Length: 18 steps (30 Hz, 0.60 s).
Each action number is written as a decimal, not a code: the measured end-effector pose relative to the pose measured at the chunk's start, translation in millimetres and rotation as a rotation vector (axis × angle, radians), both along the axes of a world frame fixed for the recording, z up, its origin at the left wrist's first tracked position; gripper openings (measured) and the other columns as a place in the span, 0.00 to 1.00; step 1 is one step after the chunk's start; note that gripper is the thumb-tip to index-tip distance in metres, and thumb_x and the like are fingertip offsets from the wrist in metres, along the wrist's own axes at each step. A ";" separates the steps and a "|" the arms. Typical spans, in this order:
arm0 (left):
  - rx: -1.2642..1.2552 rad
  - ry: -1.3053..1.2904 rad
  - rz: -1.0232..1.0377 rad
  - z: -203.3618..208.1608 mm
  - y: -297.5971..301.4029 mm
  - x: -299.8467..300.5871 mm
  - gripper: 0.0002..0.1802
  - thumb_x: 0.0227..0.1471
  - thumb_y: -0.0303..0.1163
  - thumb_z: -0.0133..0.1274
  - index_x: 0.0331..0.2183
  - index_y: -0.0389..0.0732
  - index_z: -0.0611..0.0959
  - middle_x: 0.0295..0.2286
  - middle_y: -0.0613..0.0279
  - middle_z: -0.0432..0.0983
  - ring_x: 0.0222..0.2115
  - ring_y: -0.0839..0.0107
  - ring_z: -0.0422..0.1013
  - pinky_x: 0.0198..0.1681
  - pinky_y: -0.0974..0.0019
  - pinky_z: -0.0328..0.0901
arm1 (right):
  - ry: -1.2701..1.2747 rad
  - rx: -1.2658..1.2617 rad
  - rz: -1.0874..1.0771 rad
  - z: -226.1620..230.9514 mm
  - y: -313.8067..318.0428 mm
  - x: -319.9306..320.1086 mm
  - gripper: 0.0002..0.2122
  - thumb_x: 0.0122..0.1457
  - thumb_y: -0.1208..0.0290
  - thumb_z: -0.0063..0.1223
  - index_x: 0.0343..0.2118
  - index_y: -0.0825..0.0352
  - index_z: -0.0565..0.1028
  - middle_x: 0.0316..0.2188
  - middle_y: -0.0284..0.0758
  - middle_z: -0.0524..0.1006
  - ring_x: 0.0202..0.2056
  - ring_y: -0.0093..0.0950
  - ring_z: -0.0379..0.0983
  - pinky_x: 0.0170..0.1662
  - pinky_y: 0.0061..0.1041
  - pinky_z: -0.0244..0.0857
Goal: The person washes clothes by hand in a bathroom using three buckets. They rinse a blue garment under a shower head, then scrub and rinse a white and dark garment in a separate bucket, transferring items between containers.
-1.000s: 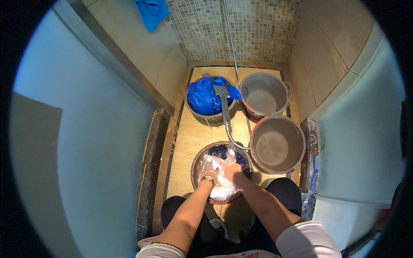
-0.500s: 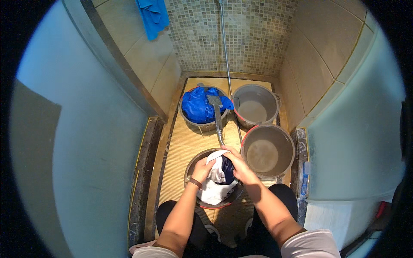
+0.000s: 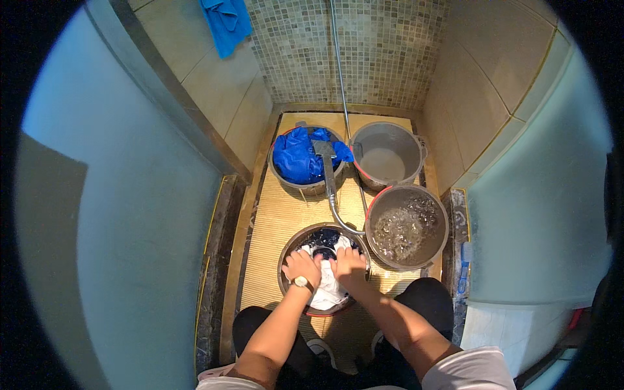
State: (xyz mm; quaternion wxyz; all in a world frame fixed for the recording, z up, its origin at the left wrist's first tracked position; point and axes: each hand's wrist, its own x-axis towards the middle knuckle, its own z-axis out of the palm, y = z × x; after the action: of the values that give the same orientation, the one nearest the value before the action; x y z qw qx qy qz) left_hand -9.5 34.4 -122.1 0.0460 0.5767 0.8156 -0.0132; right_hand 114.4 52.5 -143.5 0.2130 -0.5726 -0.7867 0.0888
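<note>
A white garment with dark navy parts (image 3: 327, 286) lies bunched in the near dark bucket (image 3: 284, 260), with dark wet fabric or water showing at its far side. My left hand (image 3: 303, 268), wearing a watch, presses palm down on the cloth at the bucket's left. On the right, my right hand (image 3: 349, 265) pushes down on the same garment. The fingers of both hands are stretched out over the cloth, thumbs pointing toward each other. Their fingertips are partly lost against the cloth.
A shower head (image 3: 324, 149) rests across blue fabric (image 3: 296, 159) heaped in the far left bucket. Its hose curves toward the near bucket. Two grey buckets stand right: one holds still water (image 3: 383, 166), the other churning water (image 3: 406, 227). A blue brush (image 3: 464, 266) lies on the right ledge.
Both hands have gone from gripping the raised, folded garment to pressing it down in the bucket. Water in the near right bucket, calm before, now ripples and bubbles.
</note>
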 end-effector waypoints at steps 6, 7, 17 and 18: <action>-0.268 0.178 -0.206 -48.6 -11.6 16.2 0.21 0.49 0.43 0.39 0.41 0.41 0.71 0.38 0.55 0.66 0.39 0.58 0.64 0.36 0.46 0.60 | -0.276 -0.030 -0.028 -48.0 -9.3 -23.6 0.08 0.46 0.67 0.45 0.27 0.64 0.70 0.26 0.33 0.66 0.30 0.31 0.65 0.21 0.27 0.62; -0.276 0.151 -0.197 -52.4 -5.0 13.2 0.20 0.49 0.42 0.39 0.40 0.41 0.72 0.37 0.55 0.68 0.39 0.58 0.65 0.37 0.47 0.61 | -0.347 -0.066 -0.060 -53.0 -4.6 -27.5 0.08 0.46 0.67 0.45 0.28 0.64 0.71 0.27 0.33 0.67 0.30 0.30 0.65 0.20 0.28 0.62; -0.212 -0.364 0.037 3.2 10.4 20.7 0.17 0.48 0.32 0.40 0.40 0.37 0.74 0.30 0.47 0.73 0.34 0.52 0.70 0.37 0.55 0.64 | 0.096 -0.240 -0.276 -20.3 15.8 -16.3 0.05 0.42 0.76 0.46 0.20 0.69 0.76 0.23 0.44 0.74 0.28 0.39 0.73 0.30 0.32 0.67; -0.126 -0.459 0.070 21.6 1.7 21.9 0.19 0.49 0.31 0.39 0.44 0.35 0.69 0.30 0.43 0.72 0.33 0.49 0.69 0.36 0.54 0.64 | 0.210 -0.297 -0.202 -3.4 8.8 -10.4 0.05 0.41 0.76 0.47 0.22 0.68 0.74 0.23 0.42 0.73 0.27 0.39 0.71 0.31 0.32 0.66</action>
State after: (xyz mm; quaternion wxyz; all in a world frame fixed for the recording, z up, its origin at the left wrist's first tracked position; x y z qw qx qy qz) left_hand 12.4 36.1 -100.5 0.2666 0.5317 0.8009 0.0690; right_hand 104.0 61.3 -146.8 0.2149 -0.6612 -0.6772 0.2410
